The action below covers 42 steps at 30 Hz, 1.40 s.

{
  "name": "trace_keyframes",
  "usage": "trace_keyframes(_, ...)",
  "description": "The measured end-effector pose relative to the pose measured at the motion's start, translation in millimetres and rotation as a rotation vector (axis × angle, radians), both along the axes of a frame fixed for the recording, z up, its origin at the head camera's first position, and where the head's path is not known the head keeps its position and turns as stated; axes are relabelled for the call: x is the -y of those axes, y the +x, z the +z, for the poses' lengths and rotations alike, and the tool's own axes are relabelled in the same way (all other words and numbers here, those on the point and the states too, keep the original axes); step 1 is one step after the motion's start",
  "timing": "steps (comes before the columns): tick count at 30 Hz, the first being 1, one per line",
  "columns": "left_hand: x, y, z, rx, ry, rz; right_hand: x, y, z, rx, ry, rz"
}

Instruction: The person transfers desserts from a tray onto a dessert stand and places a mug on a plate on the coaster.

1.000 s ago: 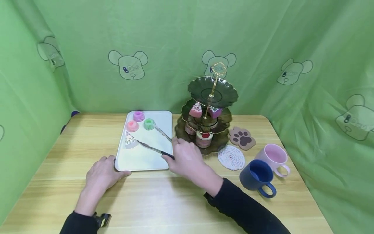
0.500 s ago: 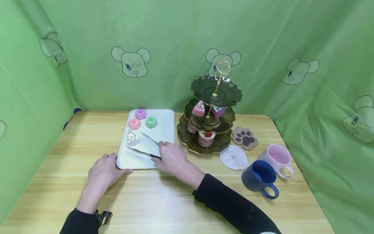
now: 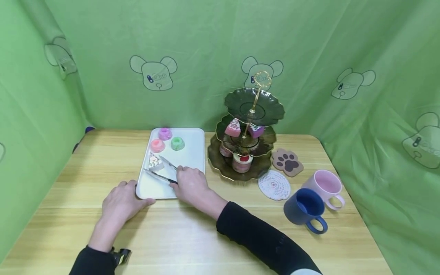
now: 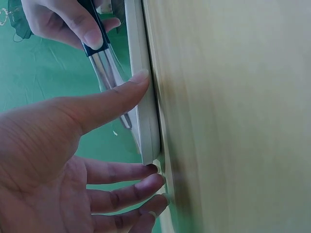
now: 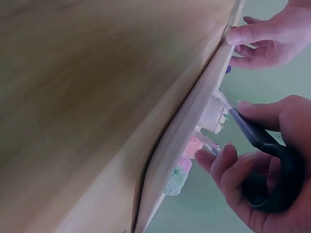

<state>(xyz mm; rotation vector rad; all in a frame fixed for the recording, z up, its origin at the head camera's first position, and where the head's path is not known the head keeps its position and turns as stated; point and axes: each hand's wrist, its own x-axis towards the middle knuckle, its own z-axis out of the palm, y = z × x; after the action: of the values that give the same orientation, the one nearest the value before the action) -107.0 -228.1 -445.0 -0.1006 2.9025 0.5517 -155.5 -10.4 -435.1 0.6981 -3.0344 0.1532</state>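
Observation:
My right hand (image 3: 192, 185) grips a pair of tongs (image 5: 252, 133) with black handles and metal arms. Their tips are spread on either side of a whitish cake slice (image 3: 155, 162) on the white tray (image 3: 190, 141); whether they touch it I cannot tell. My left hand (image 3: 122, 202) holds the tray's near left corner, thumb along the front edge and fingers at the left side, as the left wrist view shows. Behind the slice sit a pink ring cake (image 3: 157, 145), a purple one (image 3: 165, 133) and a green one (image 3: 177, 143).
Right of the tray stands a three-tier stand (image 3: 254, 107) bearing several small cakes. Farther right lie a paw-shaped coaster (image 3: 288, 163) and a round woven coaster (image 3: 274, 185), beside a blue mug (image 3: 304, 208) and a pink mug (image 3: 324, 185). Green curtain (image 3: 206, 57) surrounds the table.
My right hand has moved left with the tongs, whose tips went from near the green cake and the slice to both sides of the slice. My left hand stays at the tray corner.

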Motion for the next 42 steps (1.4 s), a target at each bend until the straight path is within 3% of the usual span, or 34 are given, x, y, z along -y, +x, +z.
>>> trace_keyframes(11, 1, -0.7, -1.1, 0.000, 0.010, 0.003, -1, -2.5, -3.0, -0.025, 0.044, -0.018)
trace_keyframes(21, 0, -1.0, -0.6, -0.022, 0.016, 0.002, -30, 5.1, 11.0, 0.000, -0.016, -0.010)
trace_keyframes(32, 1, -0.3, -0.2, -0.020, 0.017, 0.006, -100, 27.0, 54.8, -0.200, -0.157, 0.056)
trace_keyframes(42, 2, -0.8, -2.4, -0.022, 0.032, -0.001, -169, 53.8, 100.2, -0.220, -0.237, -0.001)
